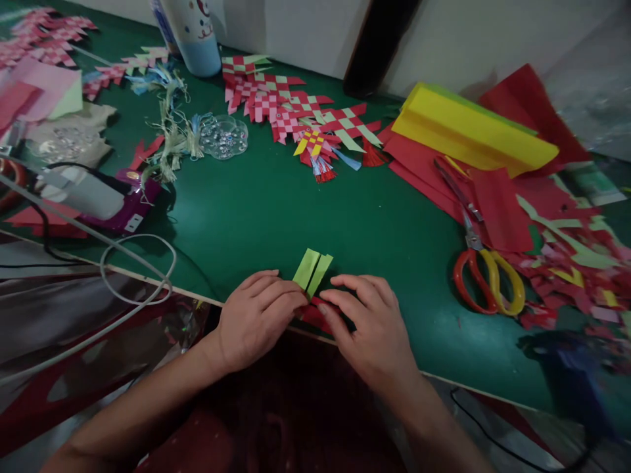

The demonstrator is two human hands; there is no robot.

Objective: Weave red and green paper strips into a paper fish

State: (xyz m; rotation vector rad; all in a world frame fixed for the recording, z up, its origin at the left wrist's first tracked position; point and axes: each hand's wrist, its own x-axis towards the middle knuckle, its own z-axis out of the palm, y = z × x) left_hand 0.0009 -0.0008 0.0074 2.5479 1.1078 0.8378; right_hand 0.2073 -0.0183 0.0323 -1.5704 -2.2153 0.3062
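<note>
At the near edge of the green table, my left hand [261, 314] is closed on a light green paper piece [306, 268] slit into strips that point away from me. A red paper strip [314, 318] crosses below the green strips. My right hand [372, 322] pinches the red strip's right part between thumb and fingers. My fingers hide where the two papers meet, so I cannot tell how far they are interlaced. Scissors [486, 279] with one red and one yellow handle lie right of my right hand, blades pointing away.
Woven red, pink and green paper fish [290, 108] line the back, near a cup [200, 39] and a bead tray [224, 136]. Tassels [172, 125], a purple power strip [140, 197] and a looped white cable [138, 238] are left. Yellow paper [468, 131] and scraps [586, 256] lie right.
</note>
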